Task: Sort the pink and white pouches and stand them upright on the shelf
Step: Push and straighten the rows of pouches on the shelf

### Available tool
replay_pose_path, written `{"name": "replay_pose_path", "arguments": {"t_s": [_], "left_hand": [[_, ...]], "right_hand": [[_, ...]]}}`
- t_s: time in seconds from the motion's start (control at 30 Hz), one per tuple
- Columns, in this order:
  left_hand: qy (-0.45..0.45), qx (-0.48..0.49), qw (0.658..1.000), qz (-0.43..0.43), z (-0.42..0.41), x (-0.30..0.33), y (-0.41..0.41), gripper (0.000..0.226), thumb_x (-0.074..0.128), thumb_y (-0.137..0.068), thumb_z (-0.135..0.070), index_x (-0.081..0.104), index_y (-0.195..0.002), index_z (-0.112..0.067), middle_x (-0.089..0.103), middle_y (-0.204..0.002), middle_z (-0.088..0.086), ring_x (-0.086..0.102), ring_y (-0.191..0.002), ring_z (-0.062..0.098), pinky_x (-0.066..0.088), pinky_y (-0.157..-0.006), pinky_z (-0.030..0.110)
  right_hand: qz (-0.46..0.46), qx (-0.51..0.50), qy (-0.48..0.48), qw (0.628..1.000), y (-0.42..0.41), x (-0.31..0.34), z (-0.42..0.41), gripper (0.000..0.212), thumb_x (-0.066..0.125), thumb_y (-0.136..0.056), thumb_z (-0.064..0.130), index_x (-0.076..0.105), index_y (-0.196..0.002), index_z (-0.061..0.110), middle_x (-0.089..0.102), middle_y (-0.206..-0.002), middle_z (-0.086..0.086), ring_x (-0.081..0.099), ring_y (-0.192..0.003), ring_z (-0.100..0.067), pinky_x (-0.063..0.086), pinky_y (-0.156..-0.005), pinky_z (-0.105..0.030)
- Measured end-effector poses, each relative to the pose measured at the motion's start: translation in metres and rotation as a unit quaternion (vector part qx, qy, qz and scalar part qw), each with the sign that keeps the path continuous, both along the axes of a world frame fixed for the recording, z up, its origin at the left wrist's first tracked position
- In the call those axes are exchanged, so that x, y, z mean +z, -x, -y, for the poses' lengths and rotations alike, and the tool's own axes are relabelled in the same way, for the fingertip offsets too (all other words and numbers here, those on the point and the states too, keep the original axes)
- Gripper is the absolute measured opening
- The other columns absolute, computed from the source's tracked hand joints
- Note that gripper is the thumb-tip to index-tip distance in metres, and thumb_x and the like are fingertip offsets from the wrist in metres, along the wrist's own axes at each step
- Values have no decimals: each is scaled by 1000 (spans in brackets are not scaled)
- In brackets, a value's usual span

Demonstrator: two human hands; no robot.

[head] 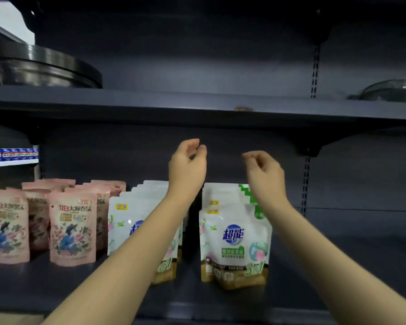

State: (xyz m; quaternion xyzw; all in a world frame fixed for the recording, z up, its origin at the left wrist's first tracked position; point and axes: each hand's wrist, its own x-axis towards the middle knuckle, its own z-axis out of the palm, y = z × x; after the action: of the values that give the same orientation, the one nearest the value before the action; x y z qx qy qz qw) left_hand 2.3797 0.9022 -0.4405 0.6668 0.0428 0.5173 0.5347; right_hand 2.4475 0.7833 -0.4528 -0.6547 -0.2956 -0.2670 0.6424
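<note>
Pink pouches (pixel 72 231) and white pouches (pixel 234 240) are seen standing upright in rows on a dark shelf (pixel 338 266), sorted by colour: the pink ones are grouped at the left, the white ones to their right. The pink group is arranged in files running front to back, each pouch printed with a blue figure among flowers. The white pouches are set in two files with a dark gap between them; the left file (pixel 127 221) is partly hidden behind a forearm, while the right file is fronted by a pouch bearing a blue logo and a green band.

Above the white pouches, both bare hands are held in the air, well clear of the packaging. The left hand (pixel 188 165) is raised over the gap between the two white files, its fingers loosely curled and nothing gripped. The right hand (pixel 264 171) is held over the right white file, fingers likewise loosely curled and empty. Both forearms are stretched in from the bottom of the frame.

A second dark shelf board (pixel 197 106) is fixed overhead, on which a stack of black round pans (pixel 45 69) is stored at the left and a glass lid (pixel 391 90) at the right. Blue-labelled cans (pixel 12 154) are glimpsed at the far left edge.
</note>
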Motion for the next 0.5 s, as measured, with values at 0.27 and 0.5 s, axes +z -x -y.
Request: {"name": "replay_pose_path", "arguments": {"t_s": [0.27, 0.5], "left_hand": [[-74, 65, 994, -47, -52, 25, 23, 19, 53, -91, -13, 68, -103, -13, 65, -95, -6, 58, -87, 2, 42, -74, 2], [-26, 82, 994, -69, -98, 3, 66, 24, 51, -92, -19, 65, -111, -16, 64, -106, -2, 60, -108, 17, 44, -91, 26]], "right_hand": [[-35, 90, 60, 994, 28, 10, -92, 30, 39, -93, 12, 66, -104, 11, 64, -90, 2, 61, -90, -15, 45, -79, -22], [-96, 109, 74, 987, 39, -13, -119, 38, 32, -98, 21, 54, -128, 13, 56, -130, -4, 49, -120, -17, 33, -99, -22]]}}
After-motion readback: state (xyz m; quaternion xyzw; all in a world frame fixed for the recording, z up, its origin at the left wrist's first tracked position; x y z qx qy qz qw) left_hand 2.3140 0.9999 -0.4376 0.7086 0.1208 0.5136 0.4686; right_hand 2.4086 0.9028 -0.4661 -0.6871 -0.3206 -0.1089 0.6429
